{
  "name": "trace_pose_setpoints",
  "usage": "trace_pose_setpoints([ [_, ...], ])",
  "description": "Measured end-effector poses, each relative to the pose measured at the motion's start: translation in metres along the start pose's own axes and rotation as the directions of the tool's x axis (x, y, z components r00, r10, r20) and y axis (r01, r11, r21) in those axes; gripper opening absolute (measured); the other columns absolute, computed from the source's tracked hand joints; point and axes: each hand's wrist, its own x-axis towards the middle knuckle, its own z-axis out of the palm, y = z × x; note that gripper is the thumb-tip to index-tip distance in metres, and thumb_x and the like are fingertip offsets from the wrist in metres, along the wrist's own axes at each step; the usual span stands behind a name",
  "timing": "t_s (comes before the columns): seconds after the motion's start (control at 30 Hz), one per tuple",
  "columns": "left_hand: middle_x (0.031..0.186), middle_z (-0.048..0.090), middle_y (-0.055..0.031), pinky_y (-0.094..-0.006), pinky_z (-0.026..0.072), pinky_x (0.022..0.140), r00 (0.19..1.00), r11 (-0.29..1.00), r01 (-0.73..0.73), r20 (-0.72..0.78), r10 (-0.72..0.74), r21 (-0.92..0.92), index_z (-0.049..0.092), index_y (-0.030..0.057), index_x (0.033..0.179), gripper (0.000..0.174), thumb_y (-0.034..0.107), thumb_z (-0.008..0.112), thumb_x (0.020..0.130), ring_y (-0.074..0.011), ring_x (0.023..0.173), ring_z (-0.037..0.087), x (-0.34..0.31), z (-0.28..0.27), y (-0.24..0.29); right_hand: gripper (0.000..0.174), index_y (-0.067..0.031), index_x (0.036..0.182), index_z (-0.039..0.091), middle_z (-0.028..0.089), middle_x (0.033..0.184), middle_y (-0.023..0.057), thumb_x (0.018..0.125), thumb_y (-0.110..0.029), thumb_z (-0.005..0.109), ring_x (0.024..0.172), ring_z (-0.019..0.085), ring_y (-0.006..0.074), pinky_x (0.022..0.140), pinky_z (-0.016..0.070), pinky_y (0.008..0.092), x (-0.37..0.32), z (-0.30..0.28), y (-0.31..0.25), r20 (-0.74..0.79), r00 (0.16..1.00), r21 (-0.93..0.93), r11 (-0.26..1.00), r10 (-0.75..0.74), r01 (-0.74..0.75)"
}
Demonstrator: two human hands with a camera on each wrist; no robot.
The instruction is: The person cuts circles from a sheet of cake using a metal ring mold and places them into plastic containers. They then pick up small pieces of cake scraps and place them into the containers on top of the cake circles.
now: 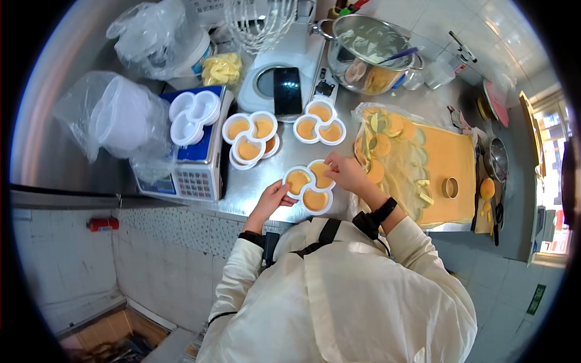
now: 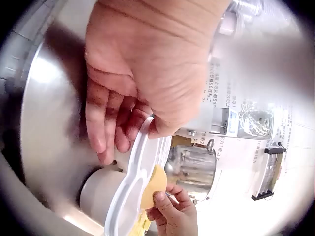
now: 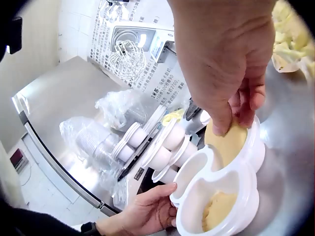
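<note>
A white three-cup tray point(image 1: 315, 201) stands near the counter's front edge, with yellow-orange discs visible in its cups. Its left rim is gripped between thumb and fingers by my left hand point(image 1: 273, 198), also seen at the rim in the left wrist view point(image 2: 142, 64). My right hand point(image 1: 351, 173) pinches a thin yellow disc point(image 3: 228, 143) between thumb and fingers at the upper right cup. Another disc point(image 3: 219, 210) lies low inside a neighbouring cup in the right wrist view. The pinching fingertips are partly hidden in the head view.
Filled three-cup trays point(image 1: 330, 134) stand behind, beside a phone point(image 1: 287, 91). A scale point(image 1: 196, 183) bearing white trays point(image 1: 195, 109) is left. Rightward lie a dough sheet point(image 1: 454, 157) with a ring cutter point(image 1: 449, 187), and a steel pot point(image 1: 372, 48) behind.
</note>
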Motion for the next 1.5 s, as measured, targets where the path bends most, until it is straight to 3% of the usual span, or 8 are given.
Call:
trace_pose_setpoints([
  [0.17, 0.078, 0.058, -0.0047, -0.0251, 0.0551, 0.066, 1.0, 0.999, -0.019, 0.005, 0.019, -0.03, 0.053, 0.0014, 0.101, 0.028, 0.028, 0.048, 0.095, -0.0154, 0.071, 0.064, -0.001, -0.003, -0.006, 0.02, -0.0091, 0.088, 0.059, 0.058, 0.08, 0.0086, 0.072, -0.016, 0.069, 0.089, 0.057, 0.0284, 0.074, 0.0462, 0.0368, -0.004, 0.012, -0.005, -0.122, 0.975, -0.323, 0.936, -0.188, 0.14],
  [0.33, 0.079, 0.054, -0.001, -0.024, 0.0547, 0.066, 0.999, 0.999, -0.038, 0.037, 0.037, 0.019, 0.055, 0.0021, 0.099, 0.027, 0.027, 0.048, 0.095, -0.0112, 0.07, 0.06, 0.003, -0.001, -0.012, 0.032, -0.0064, 0.09, 0.06, 0.057, 0.085, 0.0076, 0.069, -0.028, 0.071, 0.092, 0.054, 0.0248, 0.077, 0.0421, 0.0362, -0.001, 0.022, -0.01, 0.059, 0.978, -0.806, 0.568, -0.202, 0.166],
  [0.47, 0.084, 0.056, -0.0019, -0.0242, 0.0546, 0.067, 0.998, 0.997, -0.042, 0.058, 0.038, 0.062, 0.055, 0.0015, 0.102, 0.028, 0.027, 0.047, 0.096, -0.0114, 0.073, 0.061, 0.002, -0.001, -0.012, 0.037, -0.0044, 0.089, 0.058, 0.06, 0.085, 0.0093, 0.068, -0.032, 0.071, 0.088, 0.057, 0.0266, 0.076, 0.0436, 0.0375, 0.008, 0.012, -0.013, 0.014, 0.992, -0.792, 0.604, -0.124, 0.087],
  [0.53, 0.088, 0.059, -0.0034, -0.0246, 0.0545, 0.068, 0.996, 0.997, -0.04, 0.076, 0.035, 0.062, 0.055, 0.0011, 0.104, 0.029, 0.027, 0.047, 0.096, -0.0116, 0.075, 0.062, 0.002, -0.003, -0.012, 0.041, -0.0046, 0.089, 0.058, 0.063, 0.084, 0.0113, 0.069, -0.037, 0.071, 0.083, 0.061, 0.028, 0.072, 0.0459, 0.0386, 0.013, 0.002, -0.013, -0.019, 0.996, -0.56, 0.826, -0.09, 0.064],
  [0.93, 0.089, 0.06, -0.0058, -0.0259, 0.055, 0.069, 0.998, 0.997, -0.032, 0.055, 0.029, 0.07, 0.054, 0.0001, 0.105, 0.027, 0.025, 0.046, 0.096, -0.0146, 0.076, 0.064, 0.001, -0.003, -0.011, 0.045, -0.0032, 0.092, 0.056, 0.064, 0.084, 0.0166, 0.072, -0.041, 0.071, 0.083, 0.062, 0.0333, 0.07, 0.0482, 0.0438, 0.031, 0.015, -0.01, 0.017, 0.99, -0.499, 0.859, 0.143, -0.116],
  [1.07, 0.089, 0.06, -0.0061, -0.0258, 0.055, 0.069, 0.999, 0.998, -0.02, 0.039, 0.018, 0.066, 0.054, -0.0003, 0.106, 0.028, 0.024, 0.046, 0.096, -0.0147, 0.077, 0.064, 0.001, -0.001, -0.009, 0.049, -0.0027, 0.094, 0.054, 0.064, 0.083, 0.0167, 0.07, -0.042, 0.071, 0.084, 0.062, 0.035, 0.07, 0.0484, 0.0436, 0.032, 0.016, -0.001, 0.014, 0.988, -0.452, 0.882, 0.153, -0.131],
  [1.13, 0.09, 0.06, -0.0059, -0.0256, 0.0549, 0.069, 0.998, 0.996, -0.054, 0.029, 0.052, 0.068, 0.053, -0.0009, 0.108, 0.029, 0.024, 0.045, 0.096, -0.0142, 0.077, 0.064, 0.0, -0.002, -0.011, 0.05, -0.0025, 0.092, 0.055, 0.064, 0.091, 0.0143, 0.064, -0.039, 0.076, 0.088, 0.062, 0.0319, 0.075, 0.0482, 0.0418, 0.029, 0.009, 0.012, 0.142, 0.99, -0.298, 0.952, -0.025, 0.067],
  [1.5, 0.091, 0.059, -0.0051, -0.0261, 0.055, 0.069, 0.994, 0.983, -0.1, 0.046, 0.094, 0.154, 0.054, -0.0013, 0.104, 0.026, 0.021, 0.044, 0.096, -0.0116, 0.079, 0.061, 0.007, -0.002, -0.014, 0.064, -0.0089, 0.098, 0.053, 0.063, 0.092, 0.0057, 0.052, -0.043, 0.081, 0.089, 0.062, 0.0229, 0.075, 0.0447, 0.0354, 0.026, 0.01, -0.009, 0.37, 0.929, -0.727, 0.624, 0.004, 0.287],
])
